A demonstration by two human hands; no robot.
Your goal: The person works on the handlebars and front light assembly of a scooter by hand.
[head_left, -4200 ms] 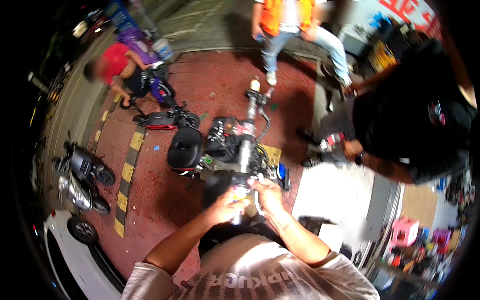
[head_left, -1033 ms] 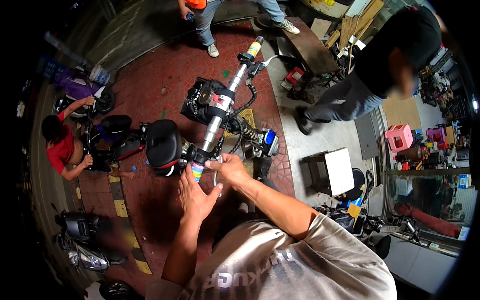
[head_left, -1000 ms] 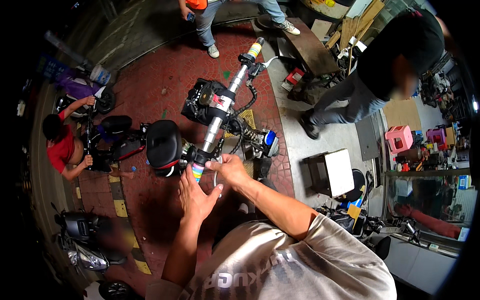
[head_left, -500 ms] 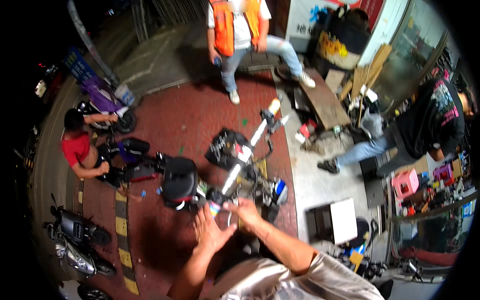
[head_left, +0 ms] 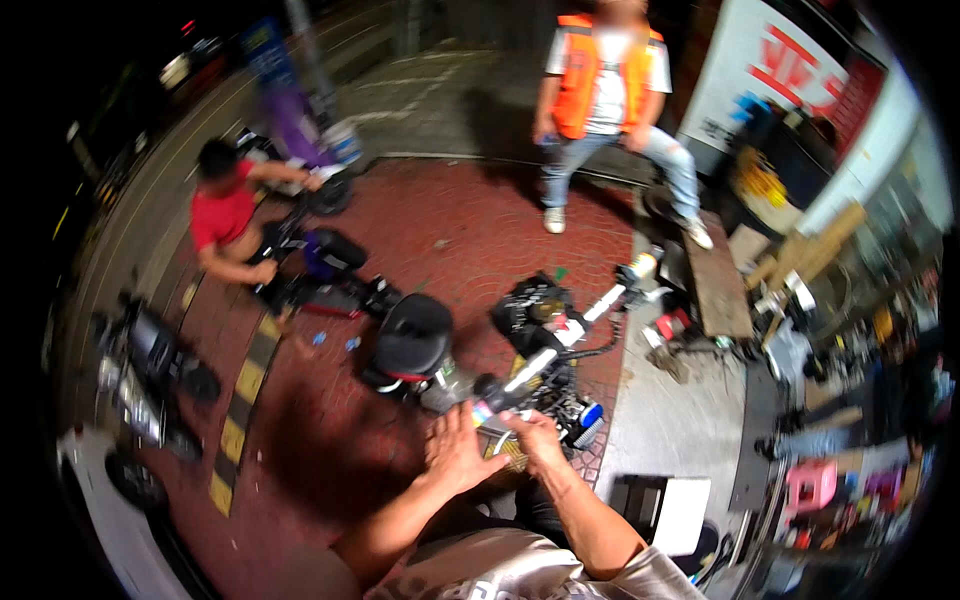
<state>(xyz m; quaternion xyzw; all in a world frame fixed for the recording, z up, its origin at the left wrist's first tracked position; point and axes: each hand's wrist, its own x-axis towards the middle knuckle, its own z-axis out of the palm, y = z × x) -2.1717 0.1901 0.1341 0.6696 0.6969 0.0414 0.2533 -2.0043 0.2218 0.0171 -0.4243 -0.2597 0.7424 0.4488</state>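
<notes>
Right hand (head_left: 535, 437) closed round scooter handlebar grip (head_left: 486, 408), left hand (head_left: 455, 455) open — fingers spread beside it

We see both bare forearms rise from the lower edge and converge toward the middle. Our left hand (head_left: 455, 455) is spread, fingers splayed and pointing far, palm turned right. Our right hand (head_left: 535, 440) sits just beside it, fingers curled inward, wrist bent slightly left.
</notes>
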